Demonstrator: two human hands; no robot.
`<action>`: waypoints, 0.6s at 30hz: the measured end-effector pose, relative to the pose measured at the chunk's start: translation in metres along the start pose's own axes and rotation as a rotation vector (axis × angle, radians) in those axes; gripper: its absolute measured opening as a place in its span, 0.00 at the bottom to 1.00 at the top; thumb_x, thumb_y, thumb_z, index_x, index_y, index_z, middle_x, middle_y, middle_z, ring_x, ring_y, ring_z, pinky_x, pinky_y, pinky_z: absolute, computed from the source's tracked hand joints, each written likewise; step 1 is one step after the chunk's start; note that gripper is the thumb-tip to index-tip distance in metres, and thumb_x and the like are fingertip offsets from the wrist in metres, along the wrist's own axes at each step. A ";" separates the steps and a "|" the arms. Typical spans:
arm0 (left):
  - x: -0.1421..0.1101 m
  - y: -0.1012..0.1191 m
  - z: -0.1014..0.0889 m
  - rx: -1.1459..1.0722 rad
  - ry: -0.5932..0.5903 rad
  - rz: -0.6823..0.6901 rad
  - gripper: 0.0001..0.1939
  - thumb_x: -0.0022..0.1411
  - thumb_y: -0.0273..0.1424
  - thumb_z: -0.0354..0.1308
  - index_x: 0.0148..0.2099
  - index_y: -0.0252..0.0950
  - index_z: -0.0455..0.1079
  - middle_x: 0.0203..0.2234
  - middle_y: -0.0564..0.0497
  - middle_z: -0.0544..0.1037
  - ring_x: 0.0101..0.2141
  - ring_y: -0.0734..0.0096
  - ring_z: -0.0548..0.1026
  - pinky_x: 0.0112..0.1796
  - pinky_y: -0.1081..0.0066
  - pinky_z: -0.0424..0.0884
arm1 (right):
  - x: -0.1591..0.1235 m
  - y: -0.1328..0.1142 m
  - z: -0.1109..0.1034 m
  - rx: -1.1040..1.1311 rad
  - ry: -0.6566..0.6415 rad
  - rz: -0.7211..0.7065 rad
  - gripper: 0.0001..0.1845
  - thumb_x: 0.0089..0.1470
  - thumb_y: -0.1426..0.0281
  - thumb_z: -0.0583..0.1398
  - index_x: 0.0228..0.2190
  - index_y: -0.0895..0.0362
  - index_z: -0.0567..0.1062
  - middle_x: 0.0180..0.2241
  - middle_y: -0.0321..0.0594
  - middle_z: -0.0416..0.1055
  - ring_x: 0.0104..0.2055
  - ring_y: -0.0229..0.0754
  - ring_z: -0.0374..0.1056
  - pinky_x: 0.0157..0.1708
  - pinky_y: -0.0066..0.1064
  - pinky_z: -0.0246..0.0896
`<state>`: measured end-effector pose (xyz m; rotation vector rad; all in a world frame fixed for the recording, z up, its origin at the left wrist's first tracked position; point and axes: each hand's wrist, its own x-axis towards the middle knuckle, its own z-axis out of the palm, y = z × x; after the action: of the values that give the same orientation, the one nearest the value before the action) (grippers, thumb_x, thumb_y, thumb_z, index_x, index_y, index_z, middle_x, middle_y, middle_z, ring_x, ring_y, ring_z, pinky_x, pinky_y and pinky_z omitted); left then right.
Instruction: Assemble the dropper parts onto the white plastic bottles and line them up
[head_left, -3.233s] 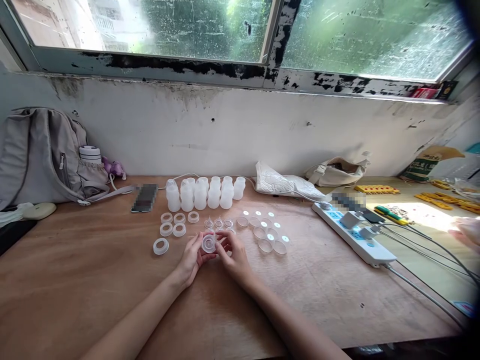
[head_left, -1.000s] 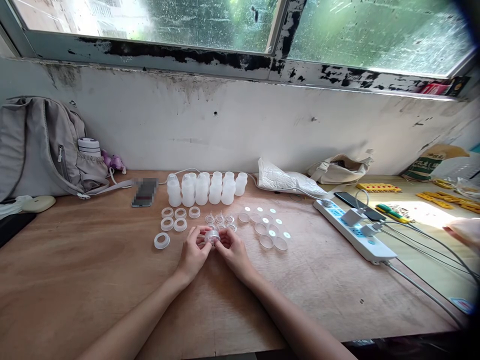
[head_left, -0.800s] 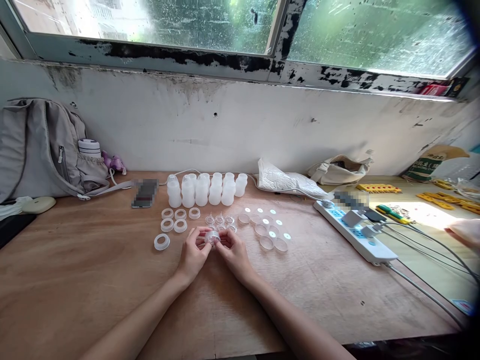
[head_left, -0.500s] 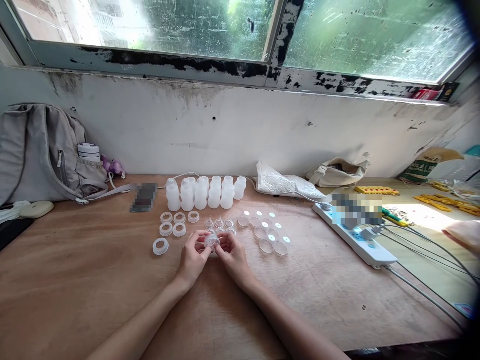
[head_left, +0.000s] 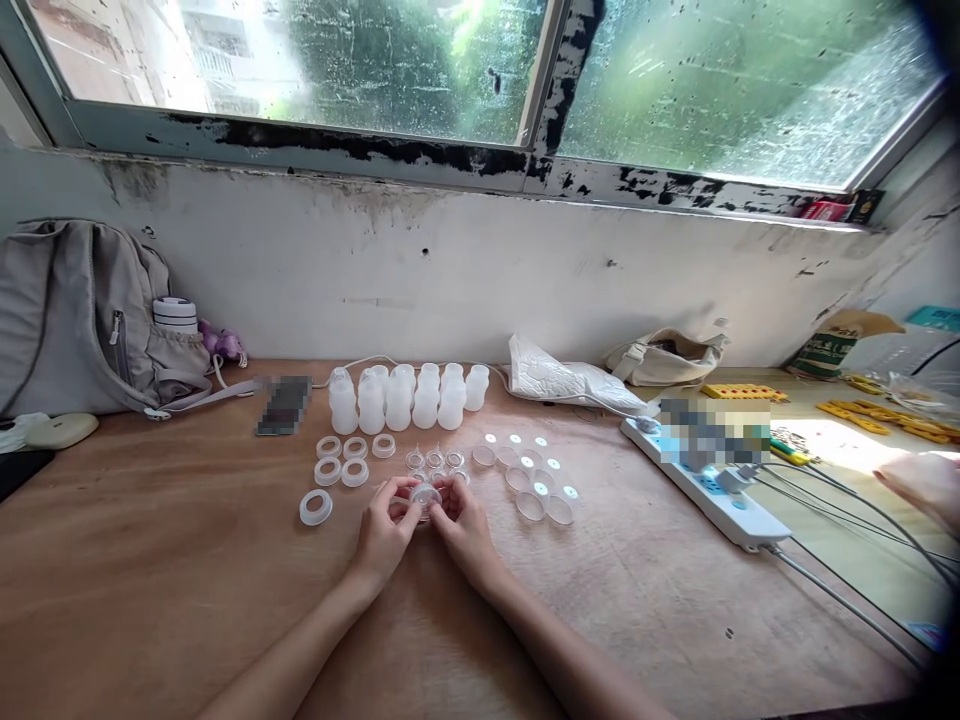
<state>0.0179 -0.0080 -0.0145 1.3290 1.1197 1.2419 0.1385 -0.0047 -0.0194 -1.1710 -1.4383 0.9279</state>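
At the lower centre of the frame, the left hand [head_left: 386, 540] and the right hand [head_left: 466, 540] are grasping one clear round piece [head_left: 425, 495] between their fingertips, holding it over the wooden table [head_left: 225, 580]. The fingers are hiding part of it. To the left, white rings [head_left: 316, 521] are lying flat, one sitting nearer than the rest. To the right, clear caps [head_left: 530, 509] are resting in a loose group, white dots showing on them. Just beyond the hands, small clear nipples [head_left: 434, 460] are standing close together, some partly hidden by the fingers. At the right, a power strip [head_left: 754, 520] is running slantwise, carrying plugs and cords. Farther back, near the centre, frosted bottles [head_left: 400, 400] are standing upright in a cluster. A white packet [head_left: 551, 375] and a pouch [head_left: 666, 357] are lying by the wall [head_left: 315, 270], while a backpack [head_left: 67, 320] is leaning at the left edge. A window [head_left: 420, 70] is filling the top.
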 end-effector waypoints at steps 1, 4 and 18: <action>0.000 -0.001 0.000 0.007 0.001 0.004 0.10 0.53 0.31 0.53 0.39 0.34 0.64 0.33 0.49 0.70 0.31 0.70 0.74 0.32 0.69 0.73 | 0.000 0.000 0.000 -0.003 -0.010 0.001 0.05 0.46 0.73 0.54 0.31 0.57 0.64 0.24 0.33 0.65 0.23 0.34 0.62 0.24 0.26 0.59; 0.001 -0.003 -0.001 0.058 0.021 0.025 0.09 0.54 0.31 0.52 0.38 0.33 0.65 0.33 0.48 0.70 0.31 0.70 0.73 0.32 0.69 0.73 | 0.000 0.000 -0.001 -0.032 -0.039 -0.008 0.06 0.48 0.70 0.54 0.32 0.57 0.65 0.21 0.32 0.63 0.21 0.33 0.60 0.21 0.25 0.57; -0.001 -0.003 -0.002 0.183 0.015 0.071 0.06 0.54 0.33 0.50 0.33 0.35 0.63 0.30 0.51 0.70 0.28 0.72 0.72 0.26 0.73 0.71 | -0.002 -0.003 -0.004 -0.193 -0.086 -0.102 0.06 0.50 0.68 0.52 0.28 0.57 0.66 0.20 0.33 0.64 0.20 0.32 0.59 0.20 0.23 0.53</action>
<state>0.0162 -0.0082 -0.0179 1.5096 1.2298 1.2258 0.1414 -0.0077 -0.0162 -1.1974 -1.6711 0.7902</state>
